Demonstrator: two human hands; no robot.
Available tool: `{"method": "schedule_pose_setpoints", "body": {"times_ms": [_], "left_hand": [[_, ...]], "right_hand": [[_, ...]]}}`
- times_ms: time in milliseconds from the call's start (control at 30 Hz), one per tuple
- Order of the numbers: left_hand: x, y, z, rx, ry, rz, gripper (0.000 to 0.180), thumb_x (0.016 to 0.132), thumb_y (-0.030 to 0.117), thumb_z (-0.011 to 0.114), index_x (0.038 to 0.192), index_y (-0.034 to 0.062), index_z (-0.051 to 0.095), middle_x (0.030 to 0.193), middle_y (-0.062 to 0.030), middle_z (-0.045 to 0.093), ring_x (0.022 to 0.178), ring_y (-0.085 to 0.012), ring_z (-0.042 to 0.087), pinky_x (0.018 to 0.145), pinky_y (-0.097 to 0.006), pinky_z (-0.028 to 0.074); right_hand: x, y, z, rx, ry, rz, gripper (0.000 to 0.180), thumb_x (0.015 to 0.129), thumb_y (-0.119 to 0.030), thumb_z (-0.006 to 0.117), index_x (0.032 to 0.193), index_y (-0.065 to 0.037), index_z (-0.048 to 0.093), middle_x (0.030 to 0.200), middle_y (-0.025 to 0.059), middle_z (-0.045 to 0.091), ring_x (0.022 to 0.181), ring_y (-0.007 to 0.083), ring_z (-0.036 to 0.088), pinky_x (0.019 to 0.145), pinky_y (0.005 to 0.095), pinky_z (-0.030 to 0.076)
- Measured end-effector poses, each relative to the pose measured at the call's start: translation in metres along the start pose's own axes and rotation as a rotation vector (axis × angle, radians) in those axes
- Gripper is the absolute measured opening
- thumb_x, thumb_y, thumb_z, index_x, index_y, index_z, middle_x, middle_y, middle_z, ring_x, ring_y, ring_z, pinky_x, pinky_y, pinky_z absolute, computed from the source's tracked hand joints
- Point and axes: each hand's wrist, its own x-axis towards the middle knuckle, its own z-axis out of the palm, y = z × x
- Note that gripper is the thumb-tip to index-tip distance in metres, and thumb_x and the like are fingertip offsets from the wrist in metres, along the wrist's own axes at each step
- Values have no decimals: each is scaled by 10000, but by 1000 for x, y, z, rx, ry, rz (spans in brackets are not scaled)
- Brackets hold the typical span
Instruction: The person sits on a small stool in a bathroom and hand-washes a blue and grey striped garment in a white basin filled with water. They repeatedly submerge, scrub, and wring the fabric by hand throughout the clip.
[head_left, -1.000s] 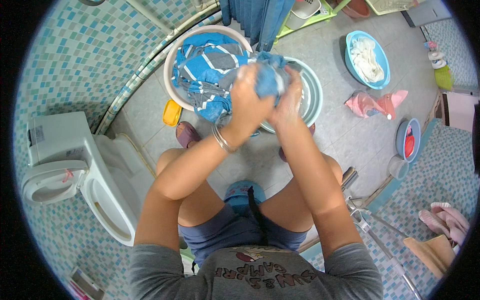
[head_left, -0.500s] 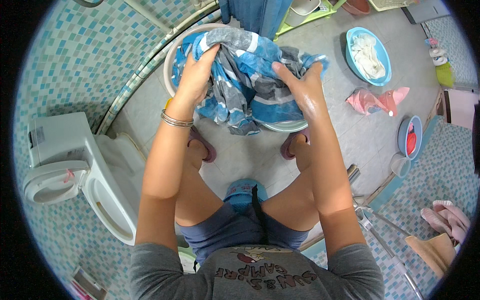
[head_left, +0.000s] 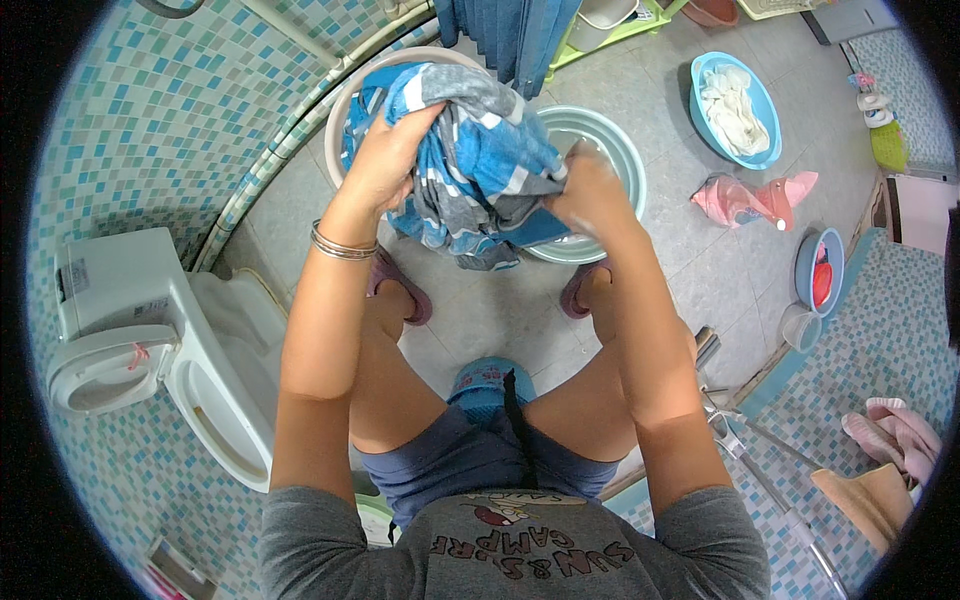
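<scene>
A bunched cloth (head_left: 480,140) patterned in blue, grey and white hangs between my hands, over two basins. My left hand (head_left: 390,155) is closed round its left side, thumb on top. On the right, my right hand (head_left: 590,195) grips the cloth's edge; its fingertips are slightly blurred. Part of the cloth lies in the pale pink basin (head_left: 338,125) at the left. The rest spills toward the light green basin (head_left: 632,160), whose inside shows behind my right hand. What lies beneath the cloth is hidden.
A blue basin with white cloth (head_left: 735,105) stands at the far right, near a pink plastic bag (head_left: 745,200). A smaller blue tub (head_left: 808,268) sits by the right wall. The toilet (head_left: 215,410) is at my left; a blue curtain (head_left: 500,40) hangs ahead.
My right hand has turned inward and pulled the cloth's right side left and together, uncovering the light green basin. My left hand keeps its hold in nearly the same place.
</scene>
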Motion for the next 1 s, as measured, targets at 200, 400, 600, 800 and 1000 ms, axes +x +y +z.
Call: {"method": "schedule_pose_setpoints", "body": {"times_ms": [200, 400, 600, 800, 1000], "left_hand": [[2, 2, -11, 245, 132, 7, 348, 898, 197, 560, 1192, 12, 544, 1147, -78, 593, 1035, -185, 558, 900, -300, 438], [7, -29, -18, 66, -99, -249, 591, 959, 377, 435, 1415, 39, 270, 1395, -98, 390, 1252, -229, 405, 1055, -347, 330], [-14, -55, 59, 843, -226, 682, 659, 685, 86, 664, 1304, 143, 447, 1263, -196, 442, 1215, -343, 427, 1030, -400, 345], [6, -59, 51, 753, 264, 495, 523, 689, 63, 620, 1203, 99, 528, 1078, -194, 550, 949, -394, 574, 860, -394, 466], [-39, -74, 89, 908, -78, 636, 566, 632, 211, 716, 1176, 189, 562, 1227, -215, 402, 1060, -441, 503, 860, -441, 458]], "right_hand": [[9, 7, -29, 1580, -86, 453, 297, 737, -188, 563, 939, 31, 568, 876, 148, 610, 767, 283, 604, 781, 408, 511], [5, -12, -35, 2099, -138, 425, 449, 791, -315, 490, 1097, 11, 534, 1034, 187, 611, 909, 334, 597, 847, 475, 487], [23, 8, 21, 2360, -94, 205, 502, 887, -473, 433, 1124, -46, 545, 1108, 126, 594, 1044, 261, 556, 942, 420, 424], [8, -47, 22, 2163, -85, 396, 348, 865, -361, 430, 1019, -81, 567, 1017, 95, 615, 944, 238, 596, 869, 373, 472], [26, 34, 52, 2369, -296, -118, 354, 843, -408, 460, 945, -98, 595, 901, 53, 631, 809, 221, 611, 775, 376, 498]]}}
